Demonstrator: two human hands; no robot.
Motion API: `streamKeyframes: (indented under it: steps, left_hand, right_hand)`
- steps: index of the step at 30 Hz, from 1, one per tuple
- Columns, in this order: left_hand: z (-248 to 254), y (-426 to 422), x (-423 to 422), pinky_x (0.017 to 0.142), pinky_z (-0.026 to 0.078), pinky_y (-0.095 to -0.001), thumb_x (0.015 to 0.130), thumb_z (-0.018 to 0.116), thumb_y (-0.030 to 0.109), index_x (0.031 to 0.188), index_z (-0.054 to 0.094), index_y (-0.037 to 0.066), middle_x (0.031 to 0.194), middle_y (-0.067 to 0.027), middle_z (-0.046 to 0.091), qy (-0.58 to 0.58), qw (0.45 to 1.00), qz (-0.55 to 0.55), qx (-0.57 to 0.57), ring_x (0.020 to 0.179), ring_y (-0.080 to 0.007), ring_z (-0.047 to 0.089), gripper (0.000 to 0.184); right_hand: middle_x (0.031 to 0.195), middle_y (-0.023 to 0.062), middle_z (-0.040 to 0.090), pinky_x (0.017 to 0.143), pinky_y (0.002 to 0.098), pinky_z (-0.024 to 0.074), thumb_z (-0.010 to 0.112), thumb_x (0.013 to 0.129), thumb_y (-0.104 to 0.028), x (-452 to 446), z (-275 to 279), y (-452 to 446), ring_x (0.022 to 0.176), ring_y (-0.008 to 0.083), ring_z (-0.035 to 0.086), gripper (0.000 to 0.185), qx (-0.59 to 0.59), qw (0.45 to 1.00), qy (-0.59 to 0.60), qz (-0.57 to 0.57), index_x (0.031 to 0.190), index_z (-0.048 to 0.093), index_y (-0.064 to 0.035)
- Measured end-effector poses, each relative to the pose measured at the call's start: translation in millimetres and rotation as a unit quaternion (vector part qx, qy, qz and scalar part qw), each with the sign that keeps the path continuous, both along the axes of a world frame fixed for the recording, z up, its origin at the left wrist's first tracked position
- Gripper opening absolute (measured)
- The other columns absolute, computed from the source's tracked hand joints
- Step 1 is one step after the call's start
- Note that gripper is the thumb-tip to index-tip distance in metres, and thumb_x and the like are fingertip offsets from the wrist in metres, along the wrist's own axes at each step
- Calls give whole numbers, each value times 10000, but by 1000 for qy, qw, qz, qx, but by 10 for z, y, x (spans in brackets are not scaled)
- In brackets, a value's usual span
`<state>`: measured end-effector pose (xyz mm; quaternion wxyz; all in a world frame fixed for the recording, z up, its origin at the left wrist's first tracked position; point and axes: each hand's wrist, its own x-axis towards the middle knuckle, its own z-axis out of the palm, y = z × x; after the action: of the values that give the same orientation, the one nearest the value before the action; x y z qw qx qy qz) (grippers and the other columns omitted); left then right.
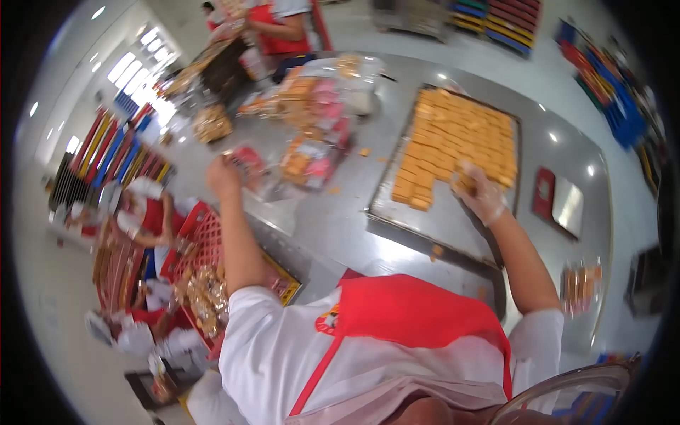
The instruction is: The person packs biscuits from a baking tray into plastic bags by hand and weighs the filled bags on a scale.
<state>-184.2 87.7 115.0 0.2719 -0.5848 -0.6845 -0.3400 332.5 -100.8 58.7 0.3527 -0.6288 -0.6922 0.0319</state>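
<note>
My left hand [224, 173] is closed in a pinch on the edge of a clear plastic bag [249, 164] with pinkish-red print. In a clear plastic glove, my right hand [483, 197] reaches over a metal tray [453, 225], its fingers closed around some golden-brown biscuit pieces [464, 178]; how many is hidden. Rows of the same rectangular biscuits [457, 138] fill the far part of the tray, while its near left part shows bare metal. Beyond the bag lies a heap of filled packs [312, 152] with pink labels.
A red-handled metal scraper [559, 202] and a filled pack [582, 287] lie right of the tray. At left stands a red crate [202, 244] of bagged goods. Co-workers in red aprons [280, 32] stand across the table and at far left [152, 212]. Crumbs dot the steel table [333, 227].
</note>
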Motion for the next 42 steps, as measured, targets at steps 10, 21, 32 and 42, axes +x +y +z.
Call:
streamKeyframes:
  steps: [10, 21, 32, 42]
  left_hand:
    - [-37, -191, 12, 706, 398, -387, 597, 708, 332, 731, 561, 89, 832, -80, 538, -30, 990, -138, 26, 827, -272, 512, 314]
    - [-18, -57, -26, 704, 419, -399, 636, 664, 166, 753, 552, 57, 813, -105, 544, -25, 993, -109, -38, 841, -301, 515, 195]
    - [108, -95, 91, 778, 395, -372, 692, 623, 226, 817, 595, 111, 866, -81, 558, 80, 986, -45, -138, 927, -250, 513, 172]
    - [68, -18, 9, 727, 399, -367, 692, 605, 215, 769, 618, 141, 807, -6, 569, 148, 980, -79, -105, 862, -204, 524, 107]
  right_hand:
    - [1041, 161, 563, 730, 384, 473, 701, 682, -237, 27, -186, 82, 880, 339, 579, 653, 20, 999, -46, -7, 1210, 345, -96]
    - [1292, 128, 336, 778, 338, 454, 636, 726, -47, 279, -72, -174, 1075, 238, 426, 610, -8, 930, 364, 40, 1201, 257, -103]
    - [1041, 86, 437, 572, 249, 457, 629, 721, -7, 144, 73, -1028, 806, 160, 498, 600, 21, 884, 464, -47, 1177, 265, -147]
    - [973, 94, 461, 473, 223, 422, 629, 724, -20, 60, -37, -1127, 665, 150, 518, 609, 30, 864, 497, -74, 1180, 254, -170]
